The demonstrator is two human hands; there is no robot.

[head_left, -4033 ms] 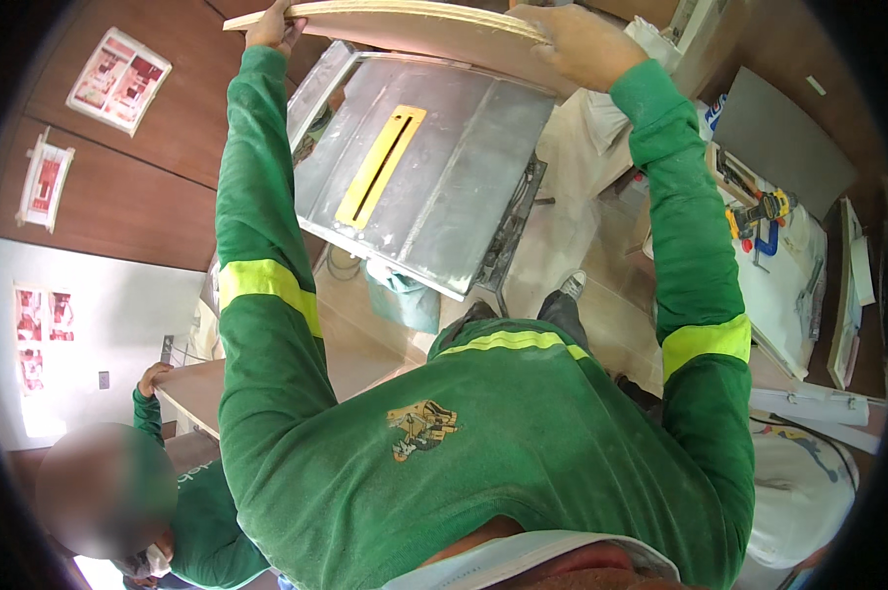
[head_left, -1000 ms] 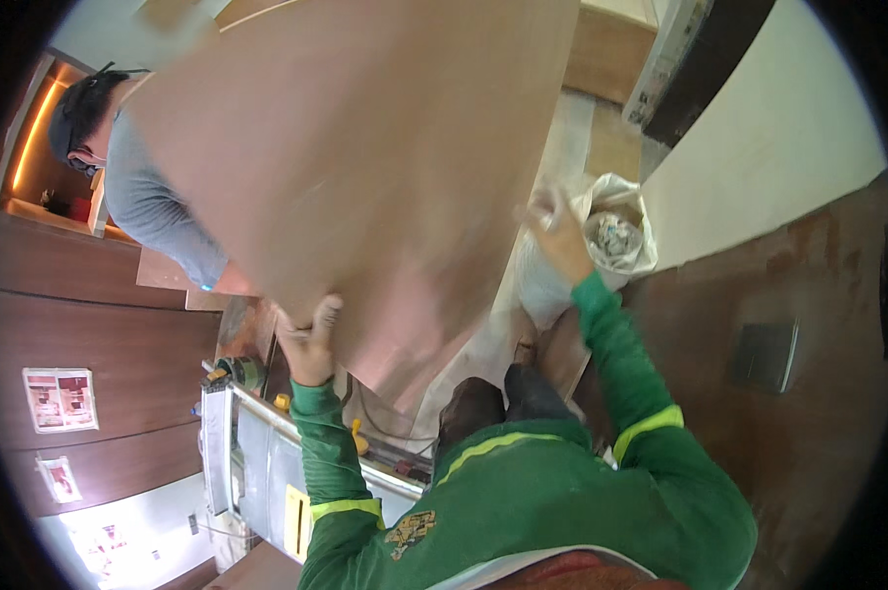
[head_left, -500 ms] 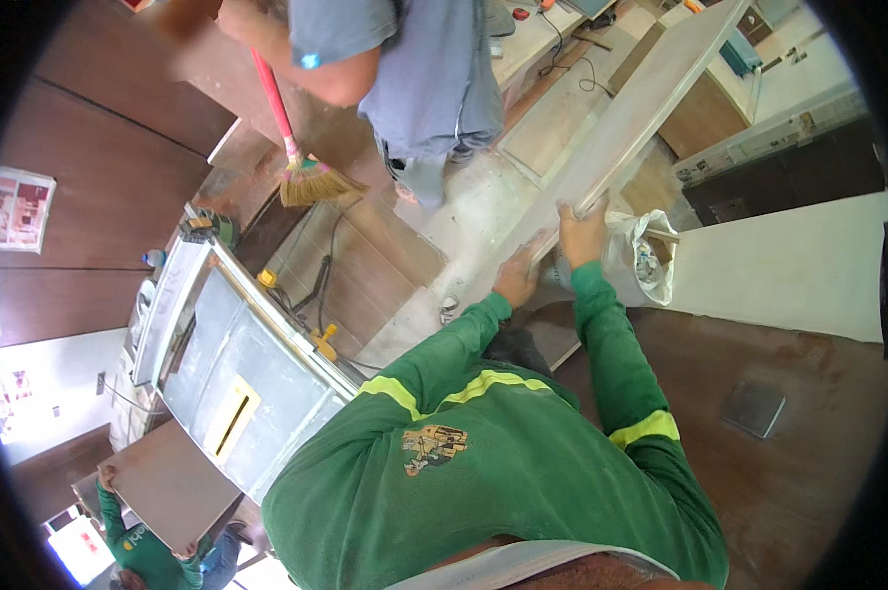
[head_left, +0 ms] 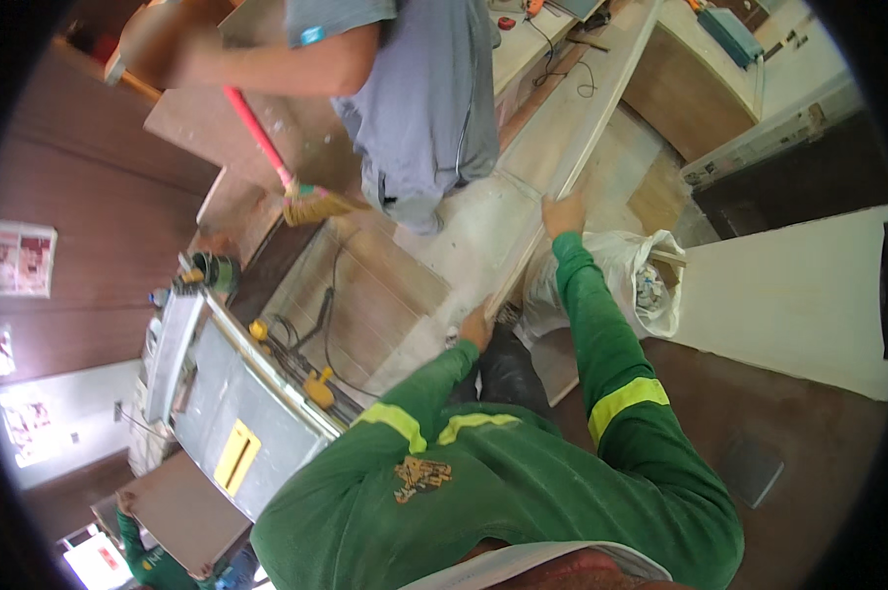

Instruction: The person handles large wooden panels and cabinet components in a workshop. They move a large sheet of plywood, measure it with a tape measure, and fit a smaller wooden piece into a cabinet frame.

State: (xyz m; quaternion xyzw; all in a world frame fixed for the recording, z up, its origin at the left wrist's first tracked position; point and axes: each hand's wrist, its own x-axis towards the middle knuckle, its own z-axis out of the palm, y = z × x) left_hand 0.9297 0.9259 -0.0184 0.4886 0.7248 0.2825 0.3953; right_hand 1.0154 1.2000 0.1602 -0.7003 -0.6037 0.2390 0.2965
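Note:
A long, pale, flat board (head_left: 592,123) stretches from in front of my body to the far upper right. My right hand (head_left: 563,213) is closed around its right edge, partway along. Nearer my body, my left hand (head_left: 476,327) grips the board's near end, its fingers partly hidden. Just right of the board stands a white sack (head_left: 552,300) with rubble in its mouth, close to my right forearm.
A person in grey (head_left: 424,108) stands ahead, beside a red-handled broom (head_left: 262,138). Left is a grey metal-topped unit (head_left: 203,413) with yellow tools (head_left: 318,388) and cables alongside. At lower left another person carries a brown panel (head_left: 183,501). A white panel (head_left: 778,295) stands at right.
The board has swung left and shows more edge-on. My left hand moved nearer my body and left; my right hand moved slightly left. The person in grey reached left with a blurred hand.

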